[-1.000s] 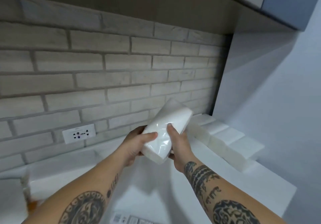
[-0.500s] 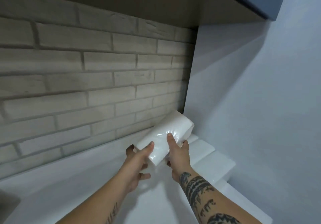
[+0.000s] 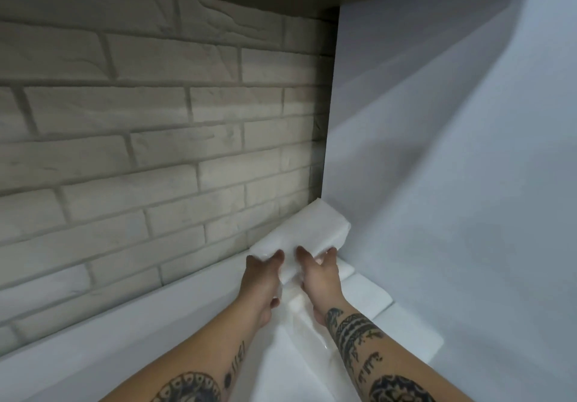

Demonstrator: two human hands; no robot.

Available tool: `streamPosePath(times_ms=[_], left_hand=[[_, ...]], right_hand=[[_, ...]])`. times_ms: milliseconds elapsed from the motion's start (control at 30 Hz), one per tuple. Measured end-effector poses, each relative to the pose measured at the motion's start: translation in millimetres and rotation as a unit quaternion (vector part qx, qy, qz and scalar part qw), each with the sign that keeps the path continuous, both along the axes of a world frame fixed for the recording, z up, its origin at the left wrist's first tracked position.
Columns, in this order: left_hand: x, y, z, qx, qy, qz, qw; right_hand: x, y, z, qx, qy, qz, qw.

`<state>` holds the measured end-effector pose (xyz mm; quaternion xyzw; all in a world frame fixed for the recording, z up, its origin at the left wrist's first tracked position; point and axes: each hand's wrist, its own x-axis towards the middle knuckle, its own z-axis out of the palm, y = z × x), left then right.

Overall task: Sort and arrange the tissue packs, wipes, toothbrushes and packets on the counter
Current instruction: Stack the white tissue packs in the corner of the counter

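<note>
Both hands were on it. I had the tissue pack (image 3: pixel 299 234) up in the back right corner, where the brick wall (image 3: pixel 156 152) met the plain pale wall (image 3: pixel 452 183). The pack was white and plastic-wrapped, and it sat tilted, its far end raised toward the corner and its near end lower in my grip. I could not tell whether that far end touched either wall.

My left hand (image 3: pixel 259 280) gripped the near left corner, thumb pressed on top and the other fingers curled underneath. My right hand (image 3: pixel 318 276) clamped the near right edge, thumb on top and one finger wrapped up the side. Neither hand was spread wide.

Below the held pack, a row of tissue packs (image 3: pixel 370 298) lay flat on the white counter (image 3: pixel 150 323), lined up along the plain wall and running back toward me. One more glossy white pack (image 3: pixel 299 358) lay on the counter between my tattooed forearms. The pack I held hung above the far end of that row, clear of the counter.
</note>
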<state>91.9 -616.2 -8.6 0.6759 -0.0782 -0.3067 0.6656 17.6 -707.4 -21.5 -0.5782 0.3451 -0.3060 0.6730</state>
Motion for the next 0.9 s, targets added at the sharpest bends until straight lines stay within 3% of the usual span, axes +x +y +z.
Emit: streamPosePath(times_ms=[133,367,533,733,900], left_hand=[[25,-28,0,0.012,-0.016,0.030,0.999],[61,-64,-14,0.083,-0.025,0.040,0.995],[67,-63,-18,0.083,-0.014,0.037,0.996],[79,-57,-21,0.060,0.002,0.026,0.998],[79,-49,-19,0.096,-0.028,0.010,0.995]], right_hand=[[24,-15,-6,-0.022,0.019,0.013,0.999],[60,-28,-10,-0.086,0.165,0.061,0.981],[78,-34,-11,-0.151,0.165,0.045,0.974],[87,-42,-9,-0.107,0.211,0.102,0.966],[83,-50,-10,-0.100,0.214,0.118,0.965]])
